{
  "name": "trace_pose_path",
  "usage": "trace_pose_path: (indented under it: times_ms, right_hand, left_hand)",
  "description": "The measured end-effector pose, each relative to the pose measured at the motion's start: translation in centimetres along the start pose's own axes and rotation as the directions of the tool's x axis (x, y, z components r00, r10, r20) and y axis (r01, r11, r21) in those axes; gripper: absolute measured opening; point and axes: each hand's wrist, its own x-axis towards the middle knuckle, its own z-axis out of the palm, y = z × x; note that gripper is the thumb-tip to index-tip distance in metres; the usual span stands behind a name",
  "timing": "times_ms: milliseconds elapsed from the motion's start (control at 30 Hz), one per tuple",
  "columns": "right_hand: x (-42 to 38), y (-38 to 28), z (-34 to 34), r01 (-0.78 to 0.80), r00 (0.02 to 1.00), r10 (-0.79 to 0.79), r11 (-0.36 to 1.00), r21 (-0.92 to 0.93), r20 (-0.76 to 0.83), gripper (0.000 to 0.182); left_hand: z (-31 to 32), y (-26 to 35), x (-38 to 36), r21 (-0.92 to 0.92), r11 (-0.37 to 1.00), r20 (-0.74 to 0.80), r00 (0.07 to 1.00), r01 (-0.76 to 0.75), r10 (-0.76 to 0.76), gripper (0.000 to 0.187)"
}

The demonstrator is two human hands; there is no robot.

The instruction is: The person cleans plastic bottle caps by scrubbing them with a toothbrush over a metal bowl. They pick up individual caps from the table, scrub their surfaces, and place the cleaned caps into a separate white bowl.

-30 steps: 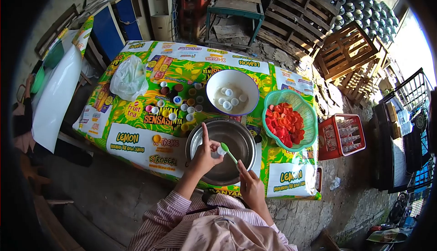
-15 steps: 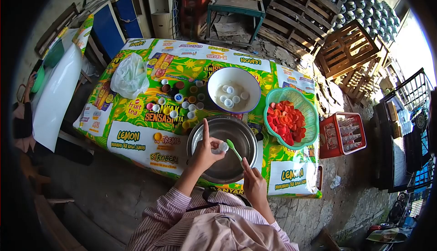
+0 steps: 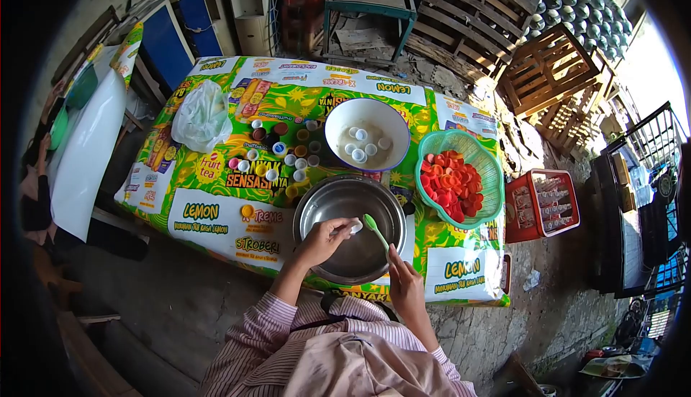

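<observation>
Over the metal basin, my left hand pinches a white bottle cap between its fingertips. A slim green toothbrush is gripped in my right hand, its head pointing up and left, close to the cap but apart from it. Behind the basin stands a white bowl with a blue rim, holding cloudy liquid and several white caps. Loose caps of mixed colours lie on the tablecloth left of the bowl. To the right, a green basket is filled with red caps.
A patterned plastic cloth covers the table. On its far left part rests a pale plastic bag. A red crate stands on the floor at the right, and wooden pallets lean at the back. Another person's hand shows at the far left.
My left index finger, raised before, has folded down, and the cap has tilted in my fingers. The toothbrush has shifted slightly to the right.
</observation>
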Motion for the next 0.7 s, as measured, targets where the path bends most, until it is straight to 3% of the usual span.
trace_pose_path:
  times_ms: [100, 233, 400, 467, 533, 600, 667, 700]
  right_hand:
    - [-0.2, -0.2, 0.4, -0.016, 0.999, 0.012, 0.995, 0.097, 0.041, 0.05]
    - [-0.2, -0.5, 0.4, -0.05, 0.999, 0.049, 0.997, 0.053, 0.02, 0.049]
    - [-0.7, -1.0, 1.3, -0.116, 0.989, 0.09, 0.964, 0.238, 0.118, 0.051]
    - [-0.5, -1.2, 1.0, -0.108, 0.991, 0.087, 0.966, 0.237, 0.097, 0.045]
    - [-0.2, -1.2, 0.5, -0.233, 0.969, 0.218, 0.962, 0.144, 0.113, 0.046]
    - [-0.5, -1.4, 0.4, -0.228, 0.973, 0.214, 0.949, 0.219, 0.084, 0.046]
    - [-0.7, -2.0, 0.5, -0.138, 0.985, 0.118, 0.976, 0.165, 0.126, 0.045]
    - [-0.8, -1.9, 1.0, -0.134, 0.99, 0.123, 0.969, 0.209, 0.065, 0.045]
  left_hand:
    - [0.3, 0.5, -0.1, -0.022, 0.999, 0.02, 0.999, 0.04, -0.039, 0.028]
    - [0.9, 0.2, -0.1, -0.14, 0.988, -0.022, 0.997, 0.066, -0.07, 0.026]
    - [1.2, 0.0, -0.2, -0.169, 0.986, -0.064, 0.998, 0.009, -0.02, 0.018]
    - [1.1, 0.1, -0.1, -0.214, 0.975, -0.068, 0.994, 0.064, -0.08, 0.012]
    - [1.2, 0.3, -0.2, -0.239, 0.967, -0.07, 0.991, 0.09, -0.11, 0.013]
    - [1.2, 0.2, -0.1, -0.267, 0.964, -0.074, 0.996, 0.02, -0.041, 0.016]
    - [1.1, 0.0, 0.0, -0.314, 0.949, -0.071, 0.996, 0.037, -0.062, 0.018]
    - [1.1, -0.2, 0.0, -0.361, 0.931, -0.067, 0.994, 0.054, -0.083, 0.02]
